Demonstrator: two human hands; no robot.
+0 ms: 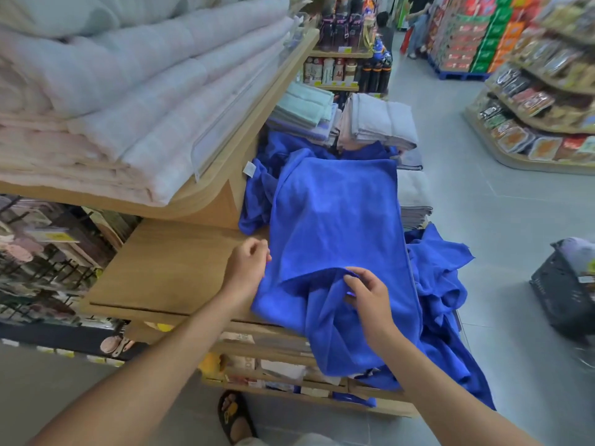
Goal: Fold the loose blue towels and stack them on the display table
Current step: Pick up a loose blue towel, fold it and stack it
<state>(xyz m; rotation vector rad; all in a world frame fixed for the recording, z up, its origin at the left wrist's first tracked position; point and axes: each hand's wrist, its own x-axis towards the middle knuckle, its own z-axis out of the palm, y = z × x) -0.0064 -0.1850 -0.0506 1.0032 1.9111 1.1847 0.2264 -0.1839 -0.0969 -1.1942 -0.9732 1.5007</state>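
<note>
Lying along the right side of the display table [167, 272], a blue towel [335, 214] is spread flat, its near end spilling over the table's front edge. The left hand [249, 263] curls its fingers on the towel's left edge and pinches it there. The right hand [367, 294] pinches a raised fold of the same towel near the front edge, between thumb and fingertips. Loose blue towels [441, 275] lie crumpled at the table's right edge and beyond the spread one, near folded grey towels [380, 123] at the far end.
</note>
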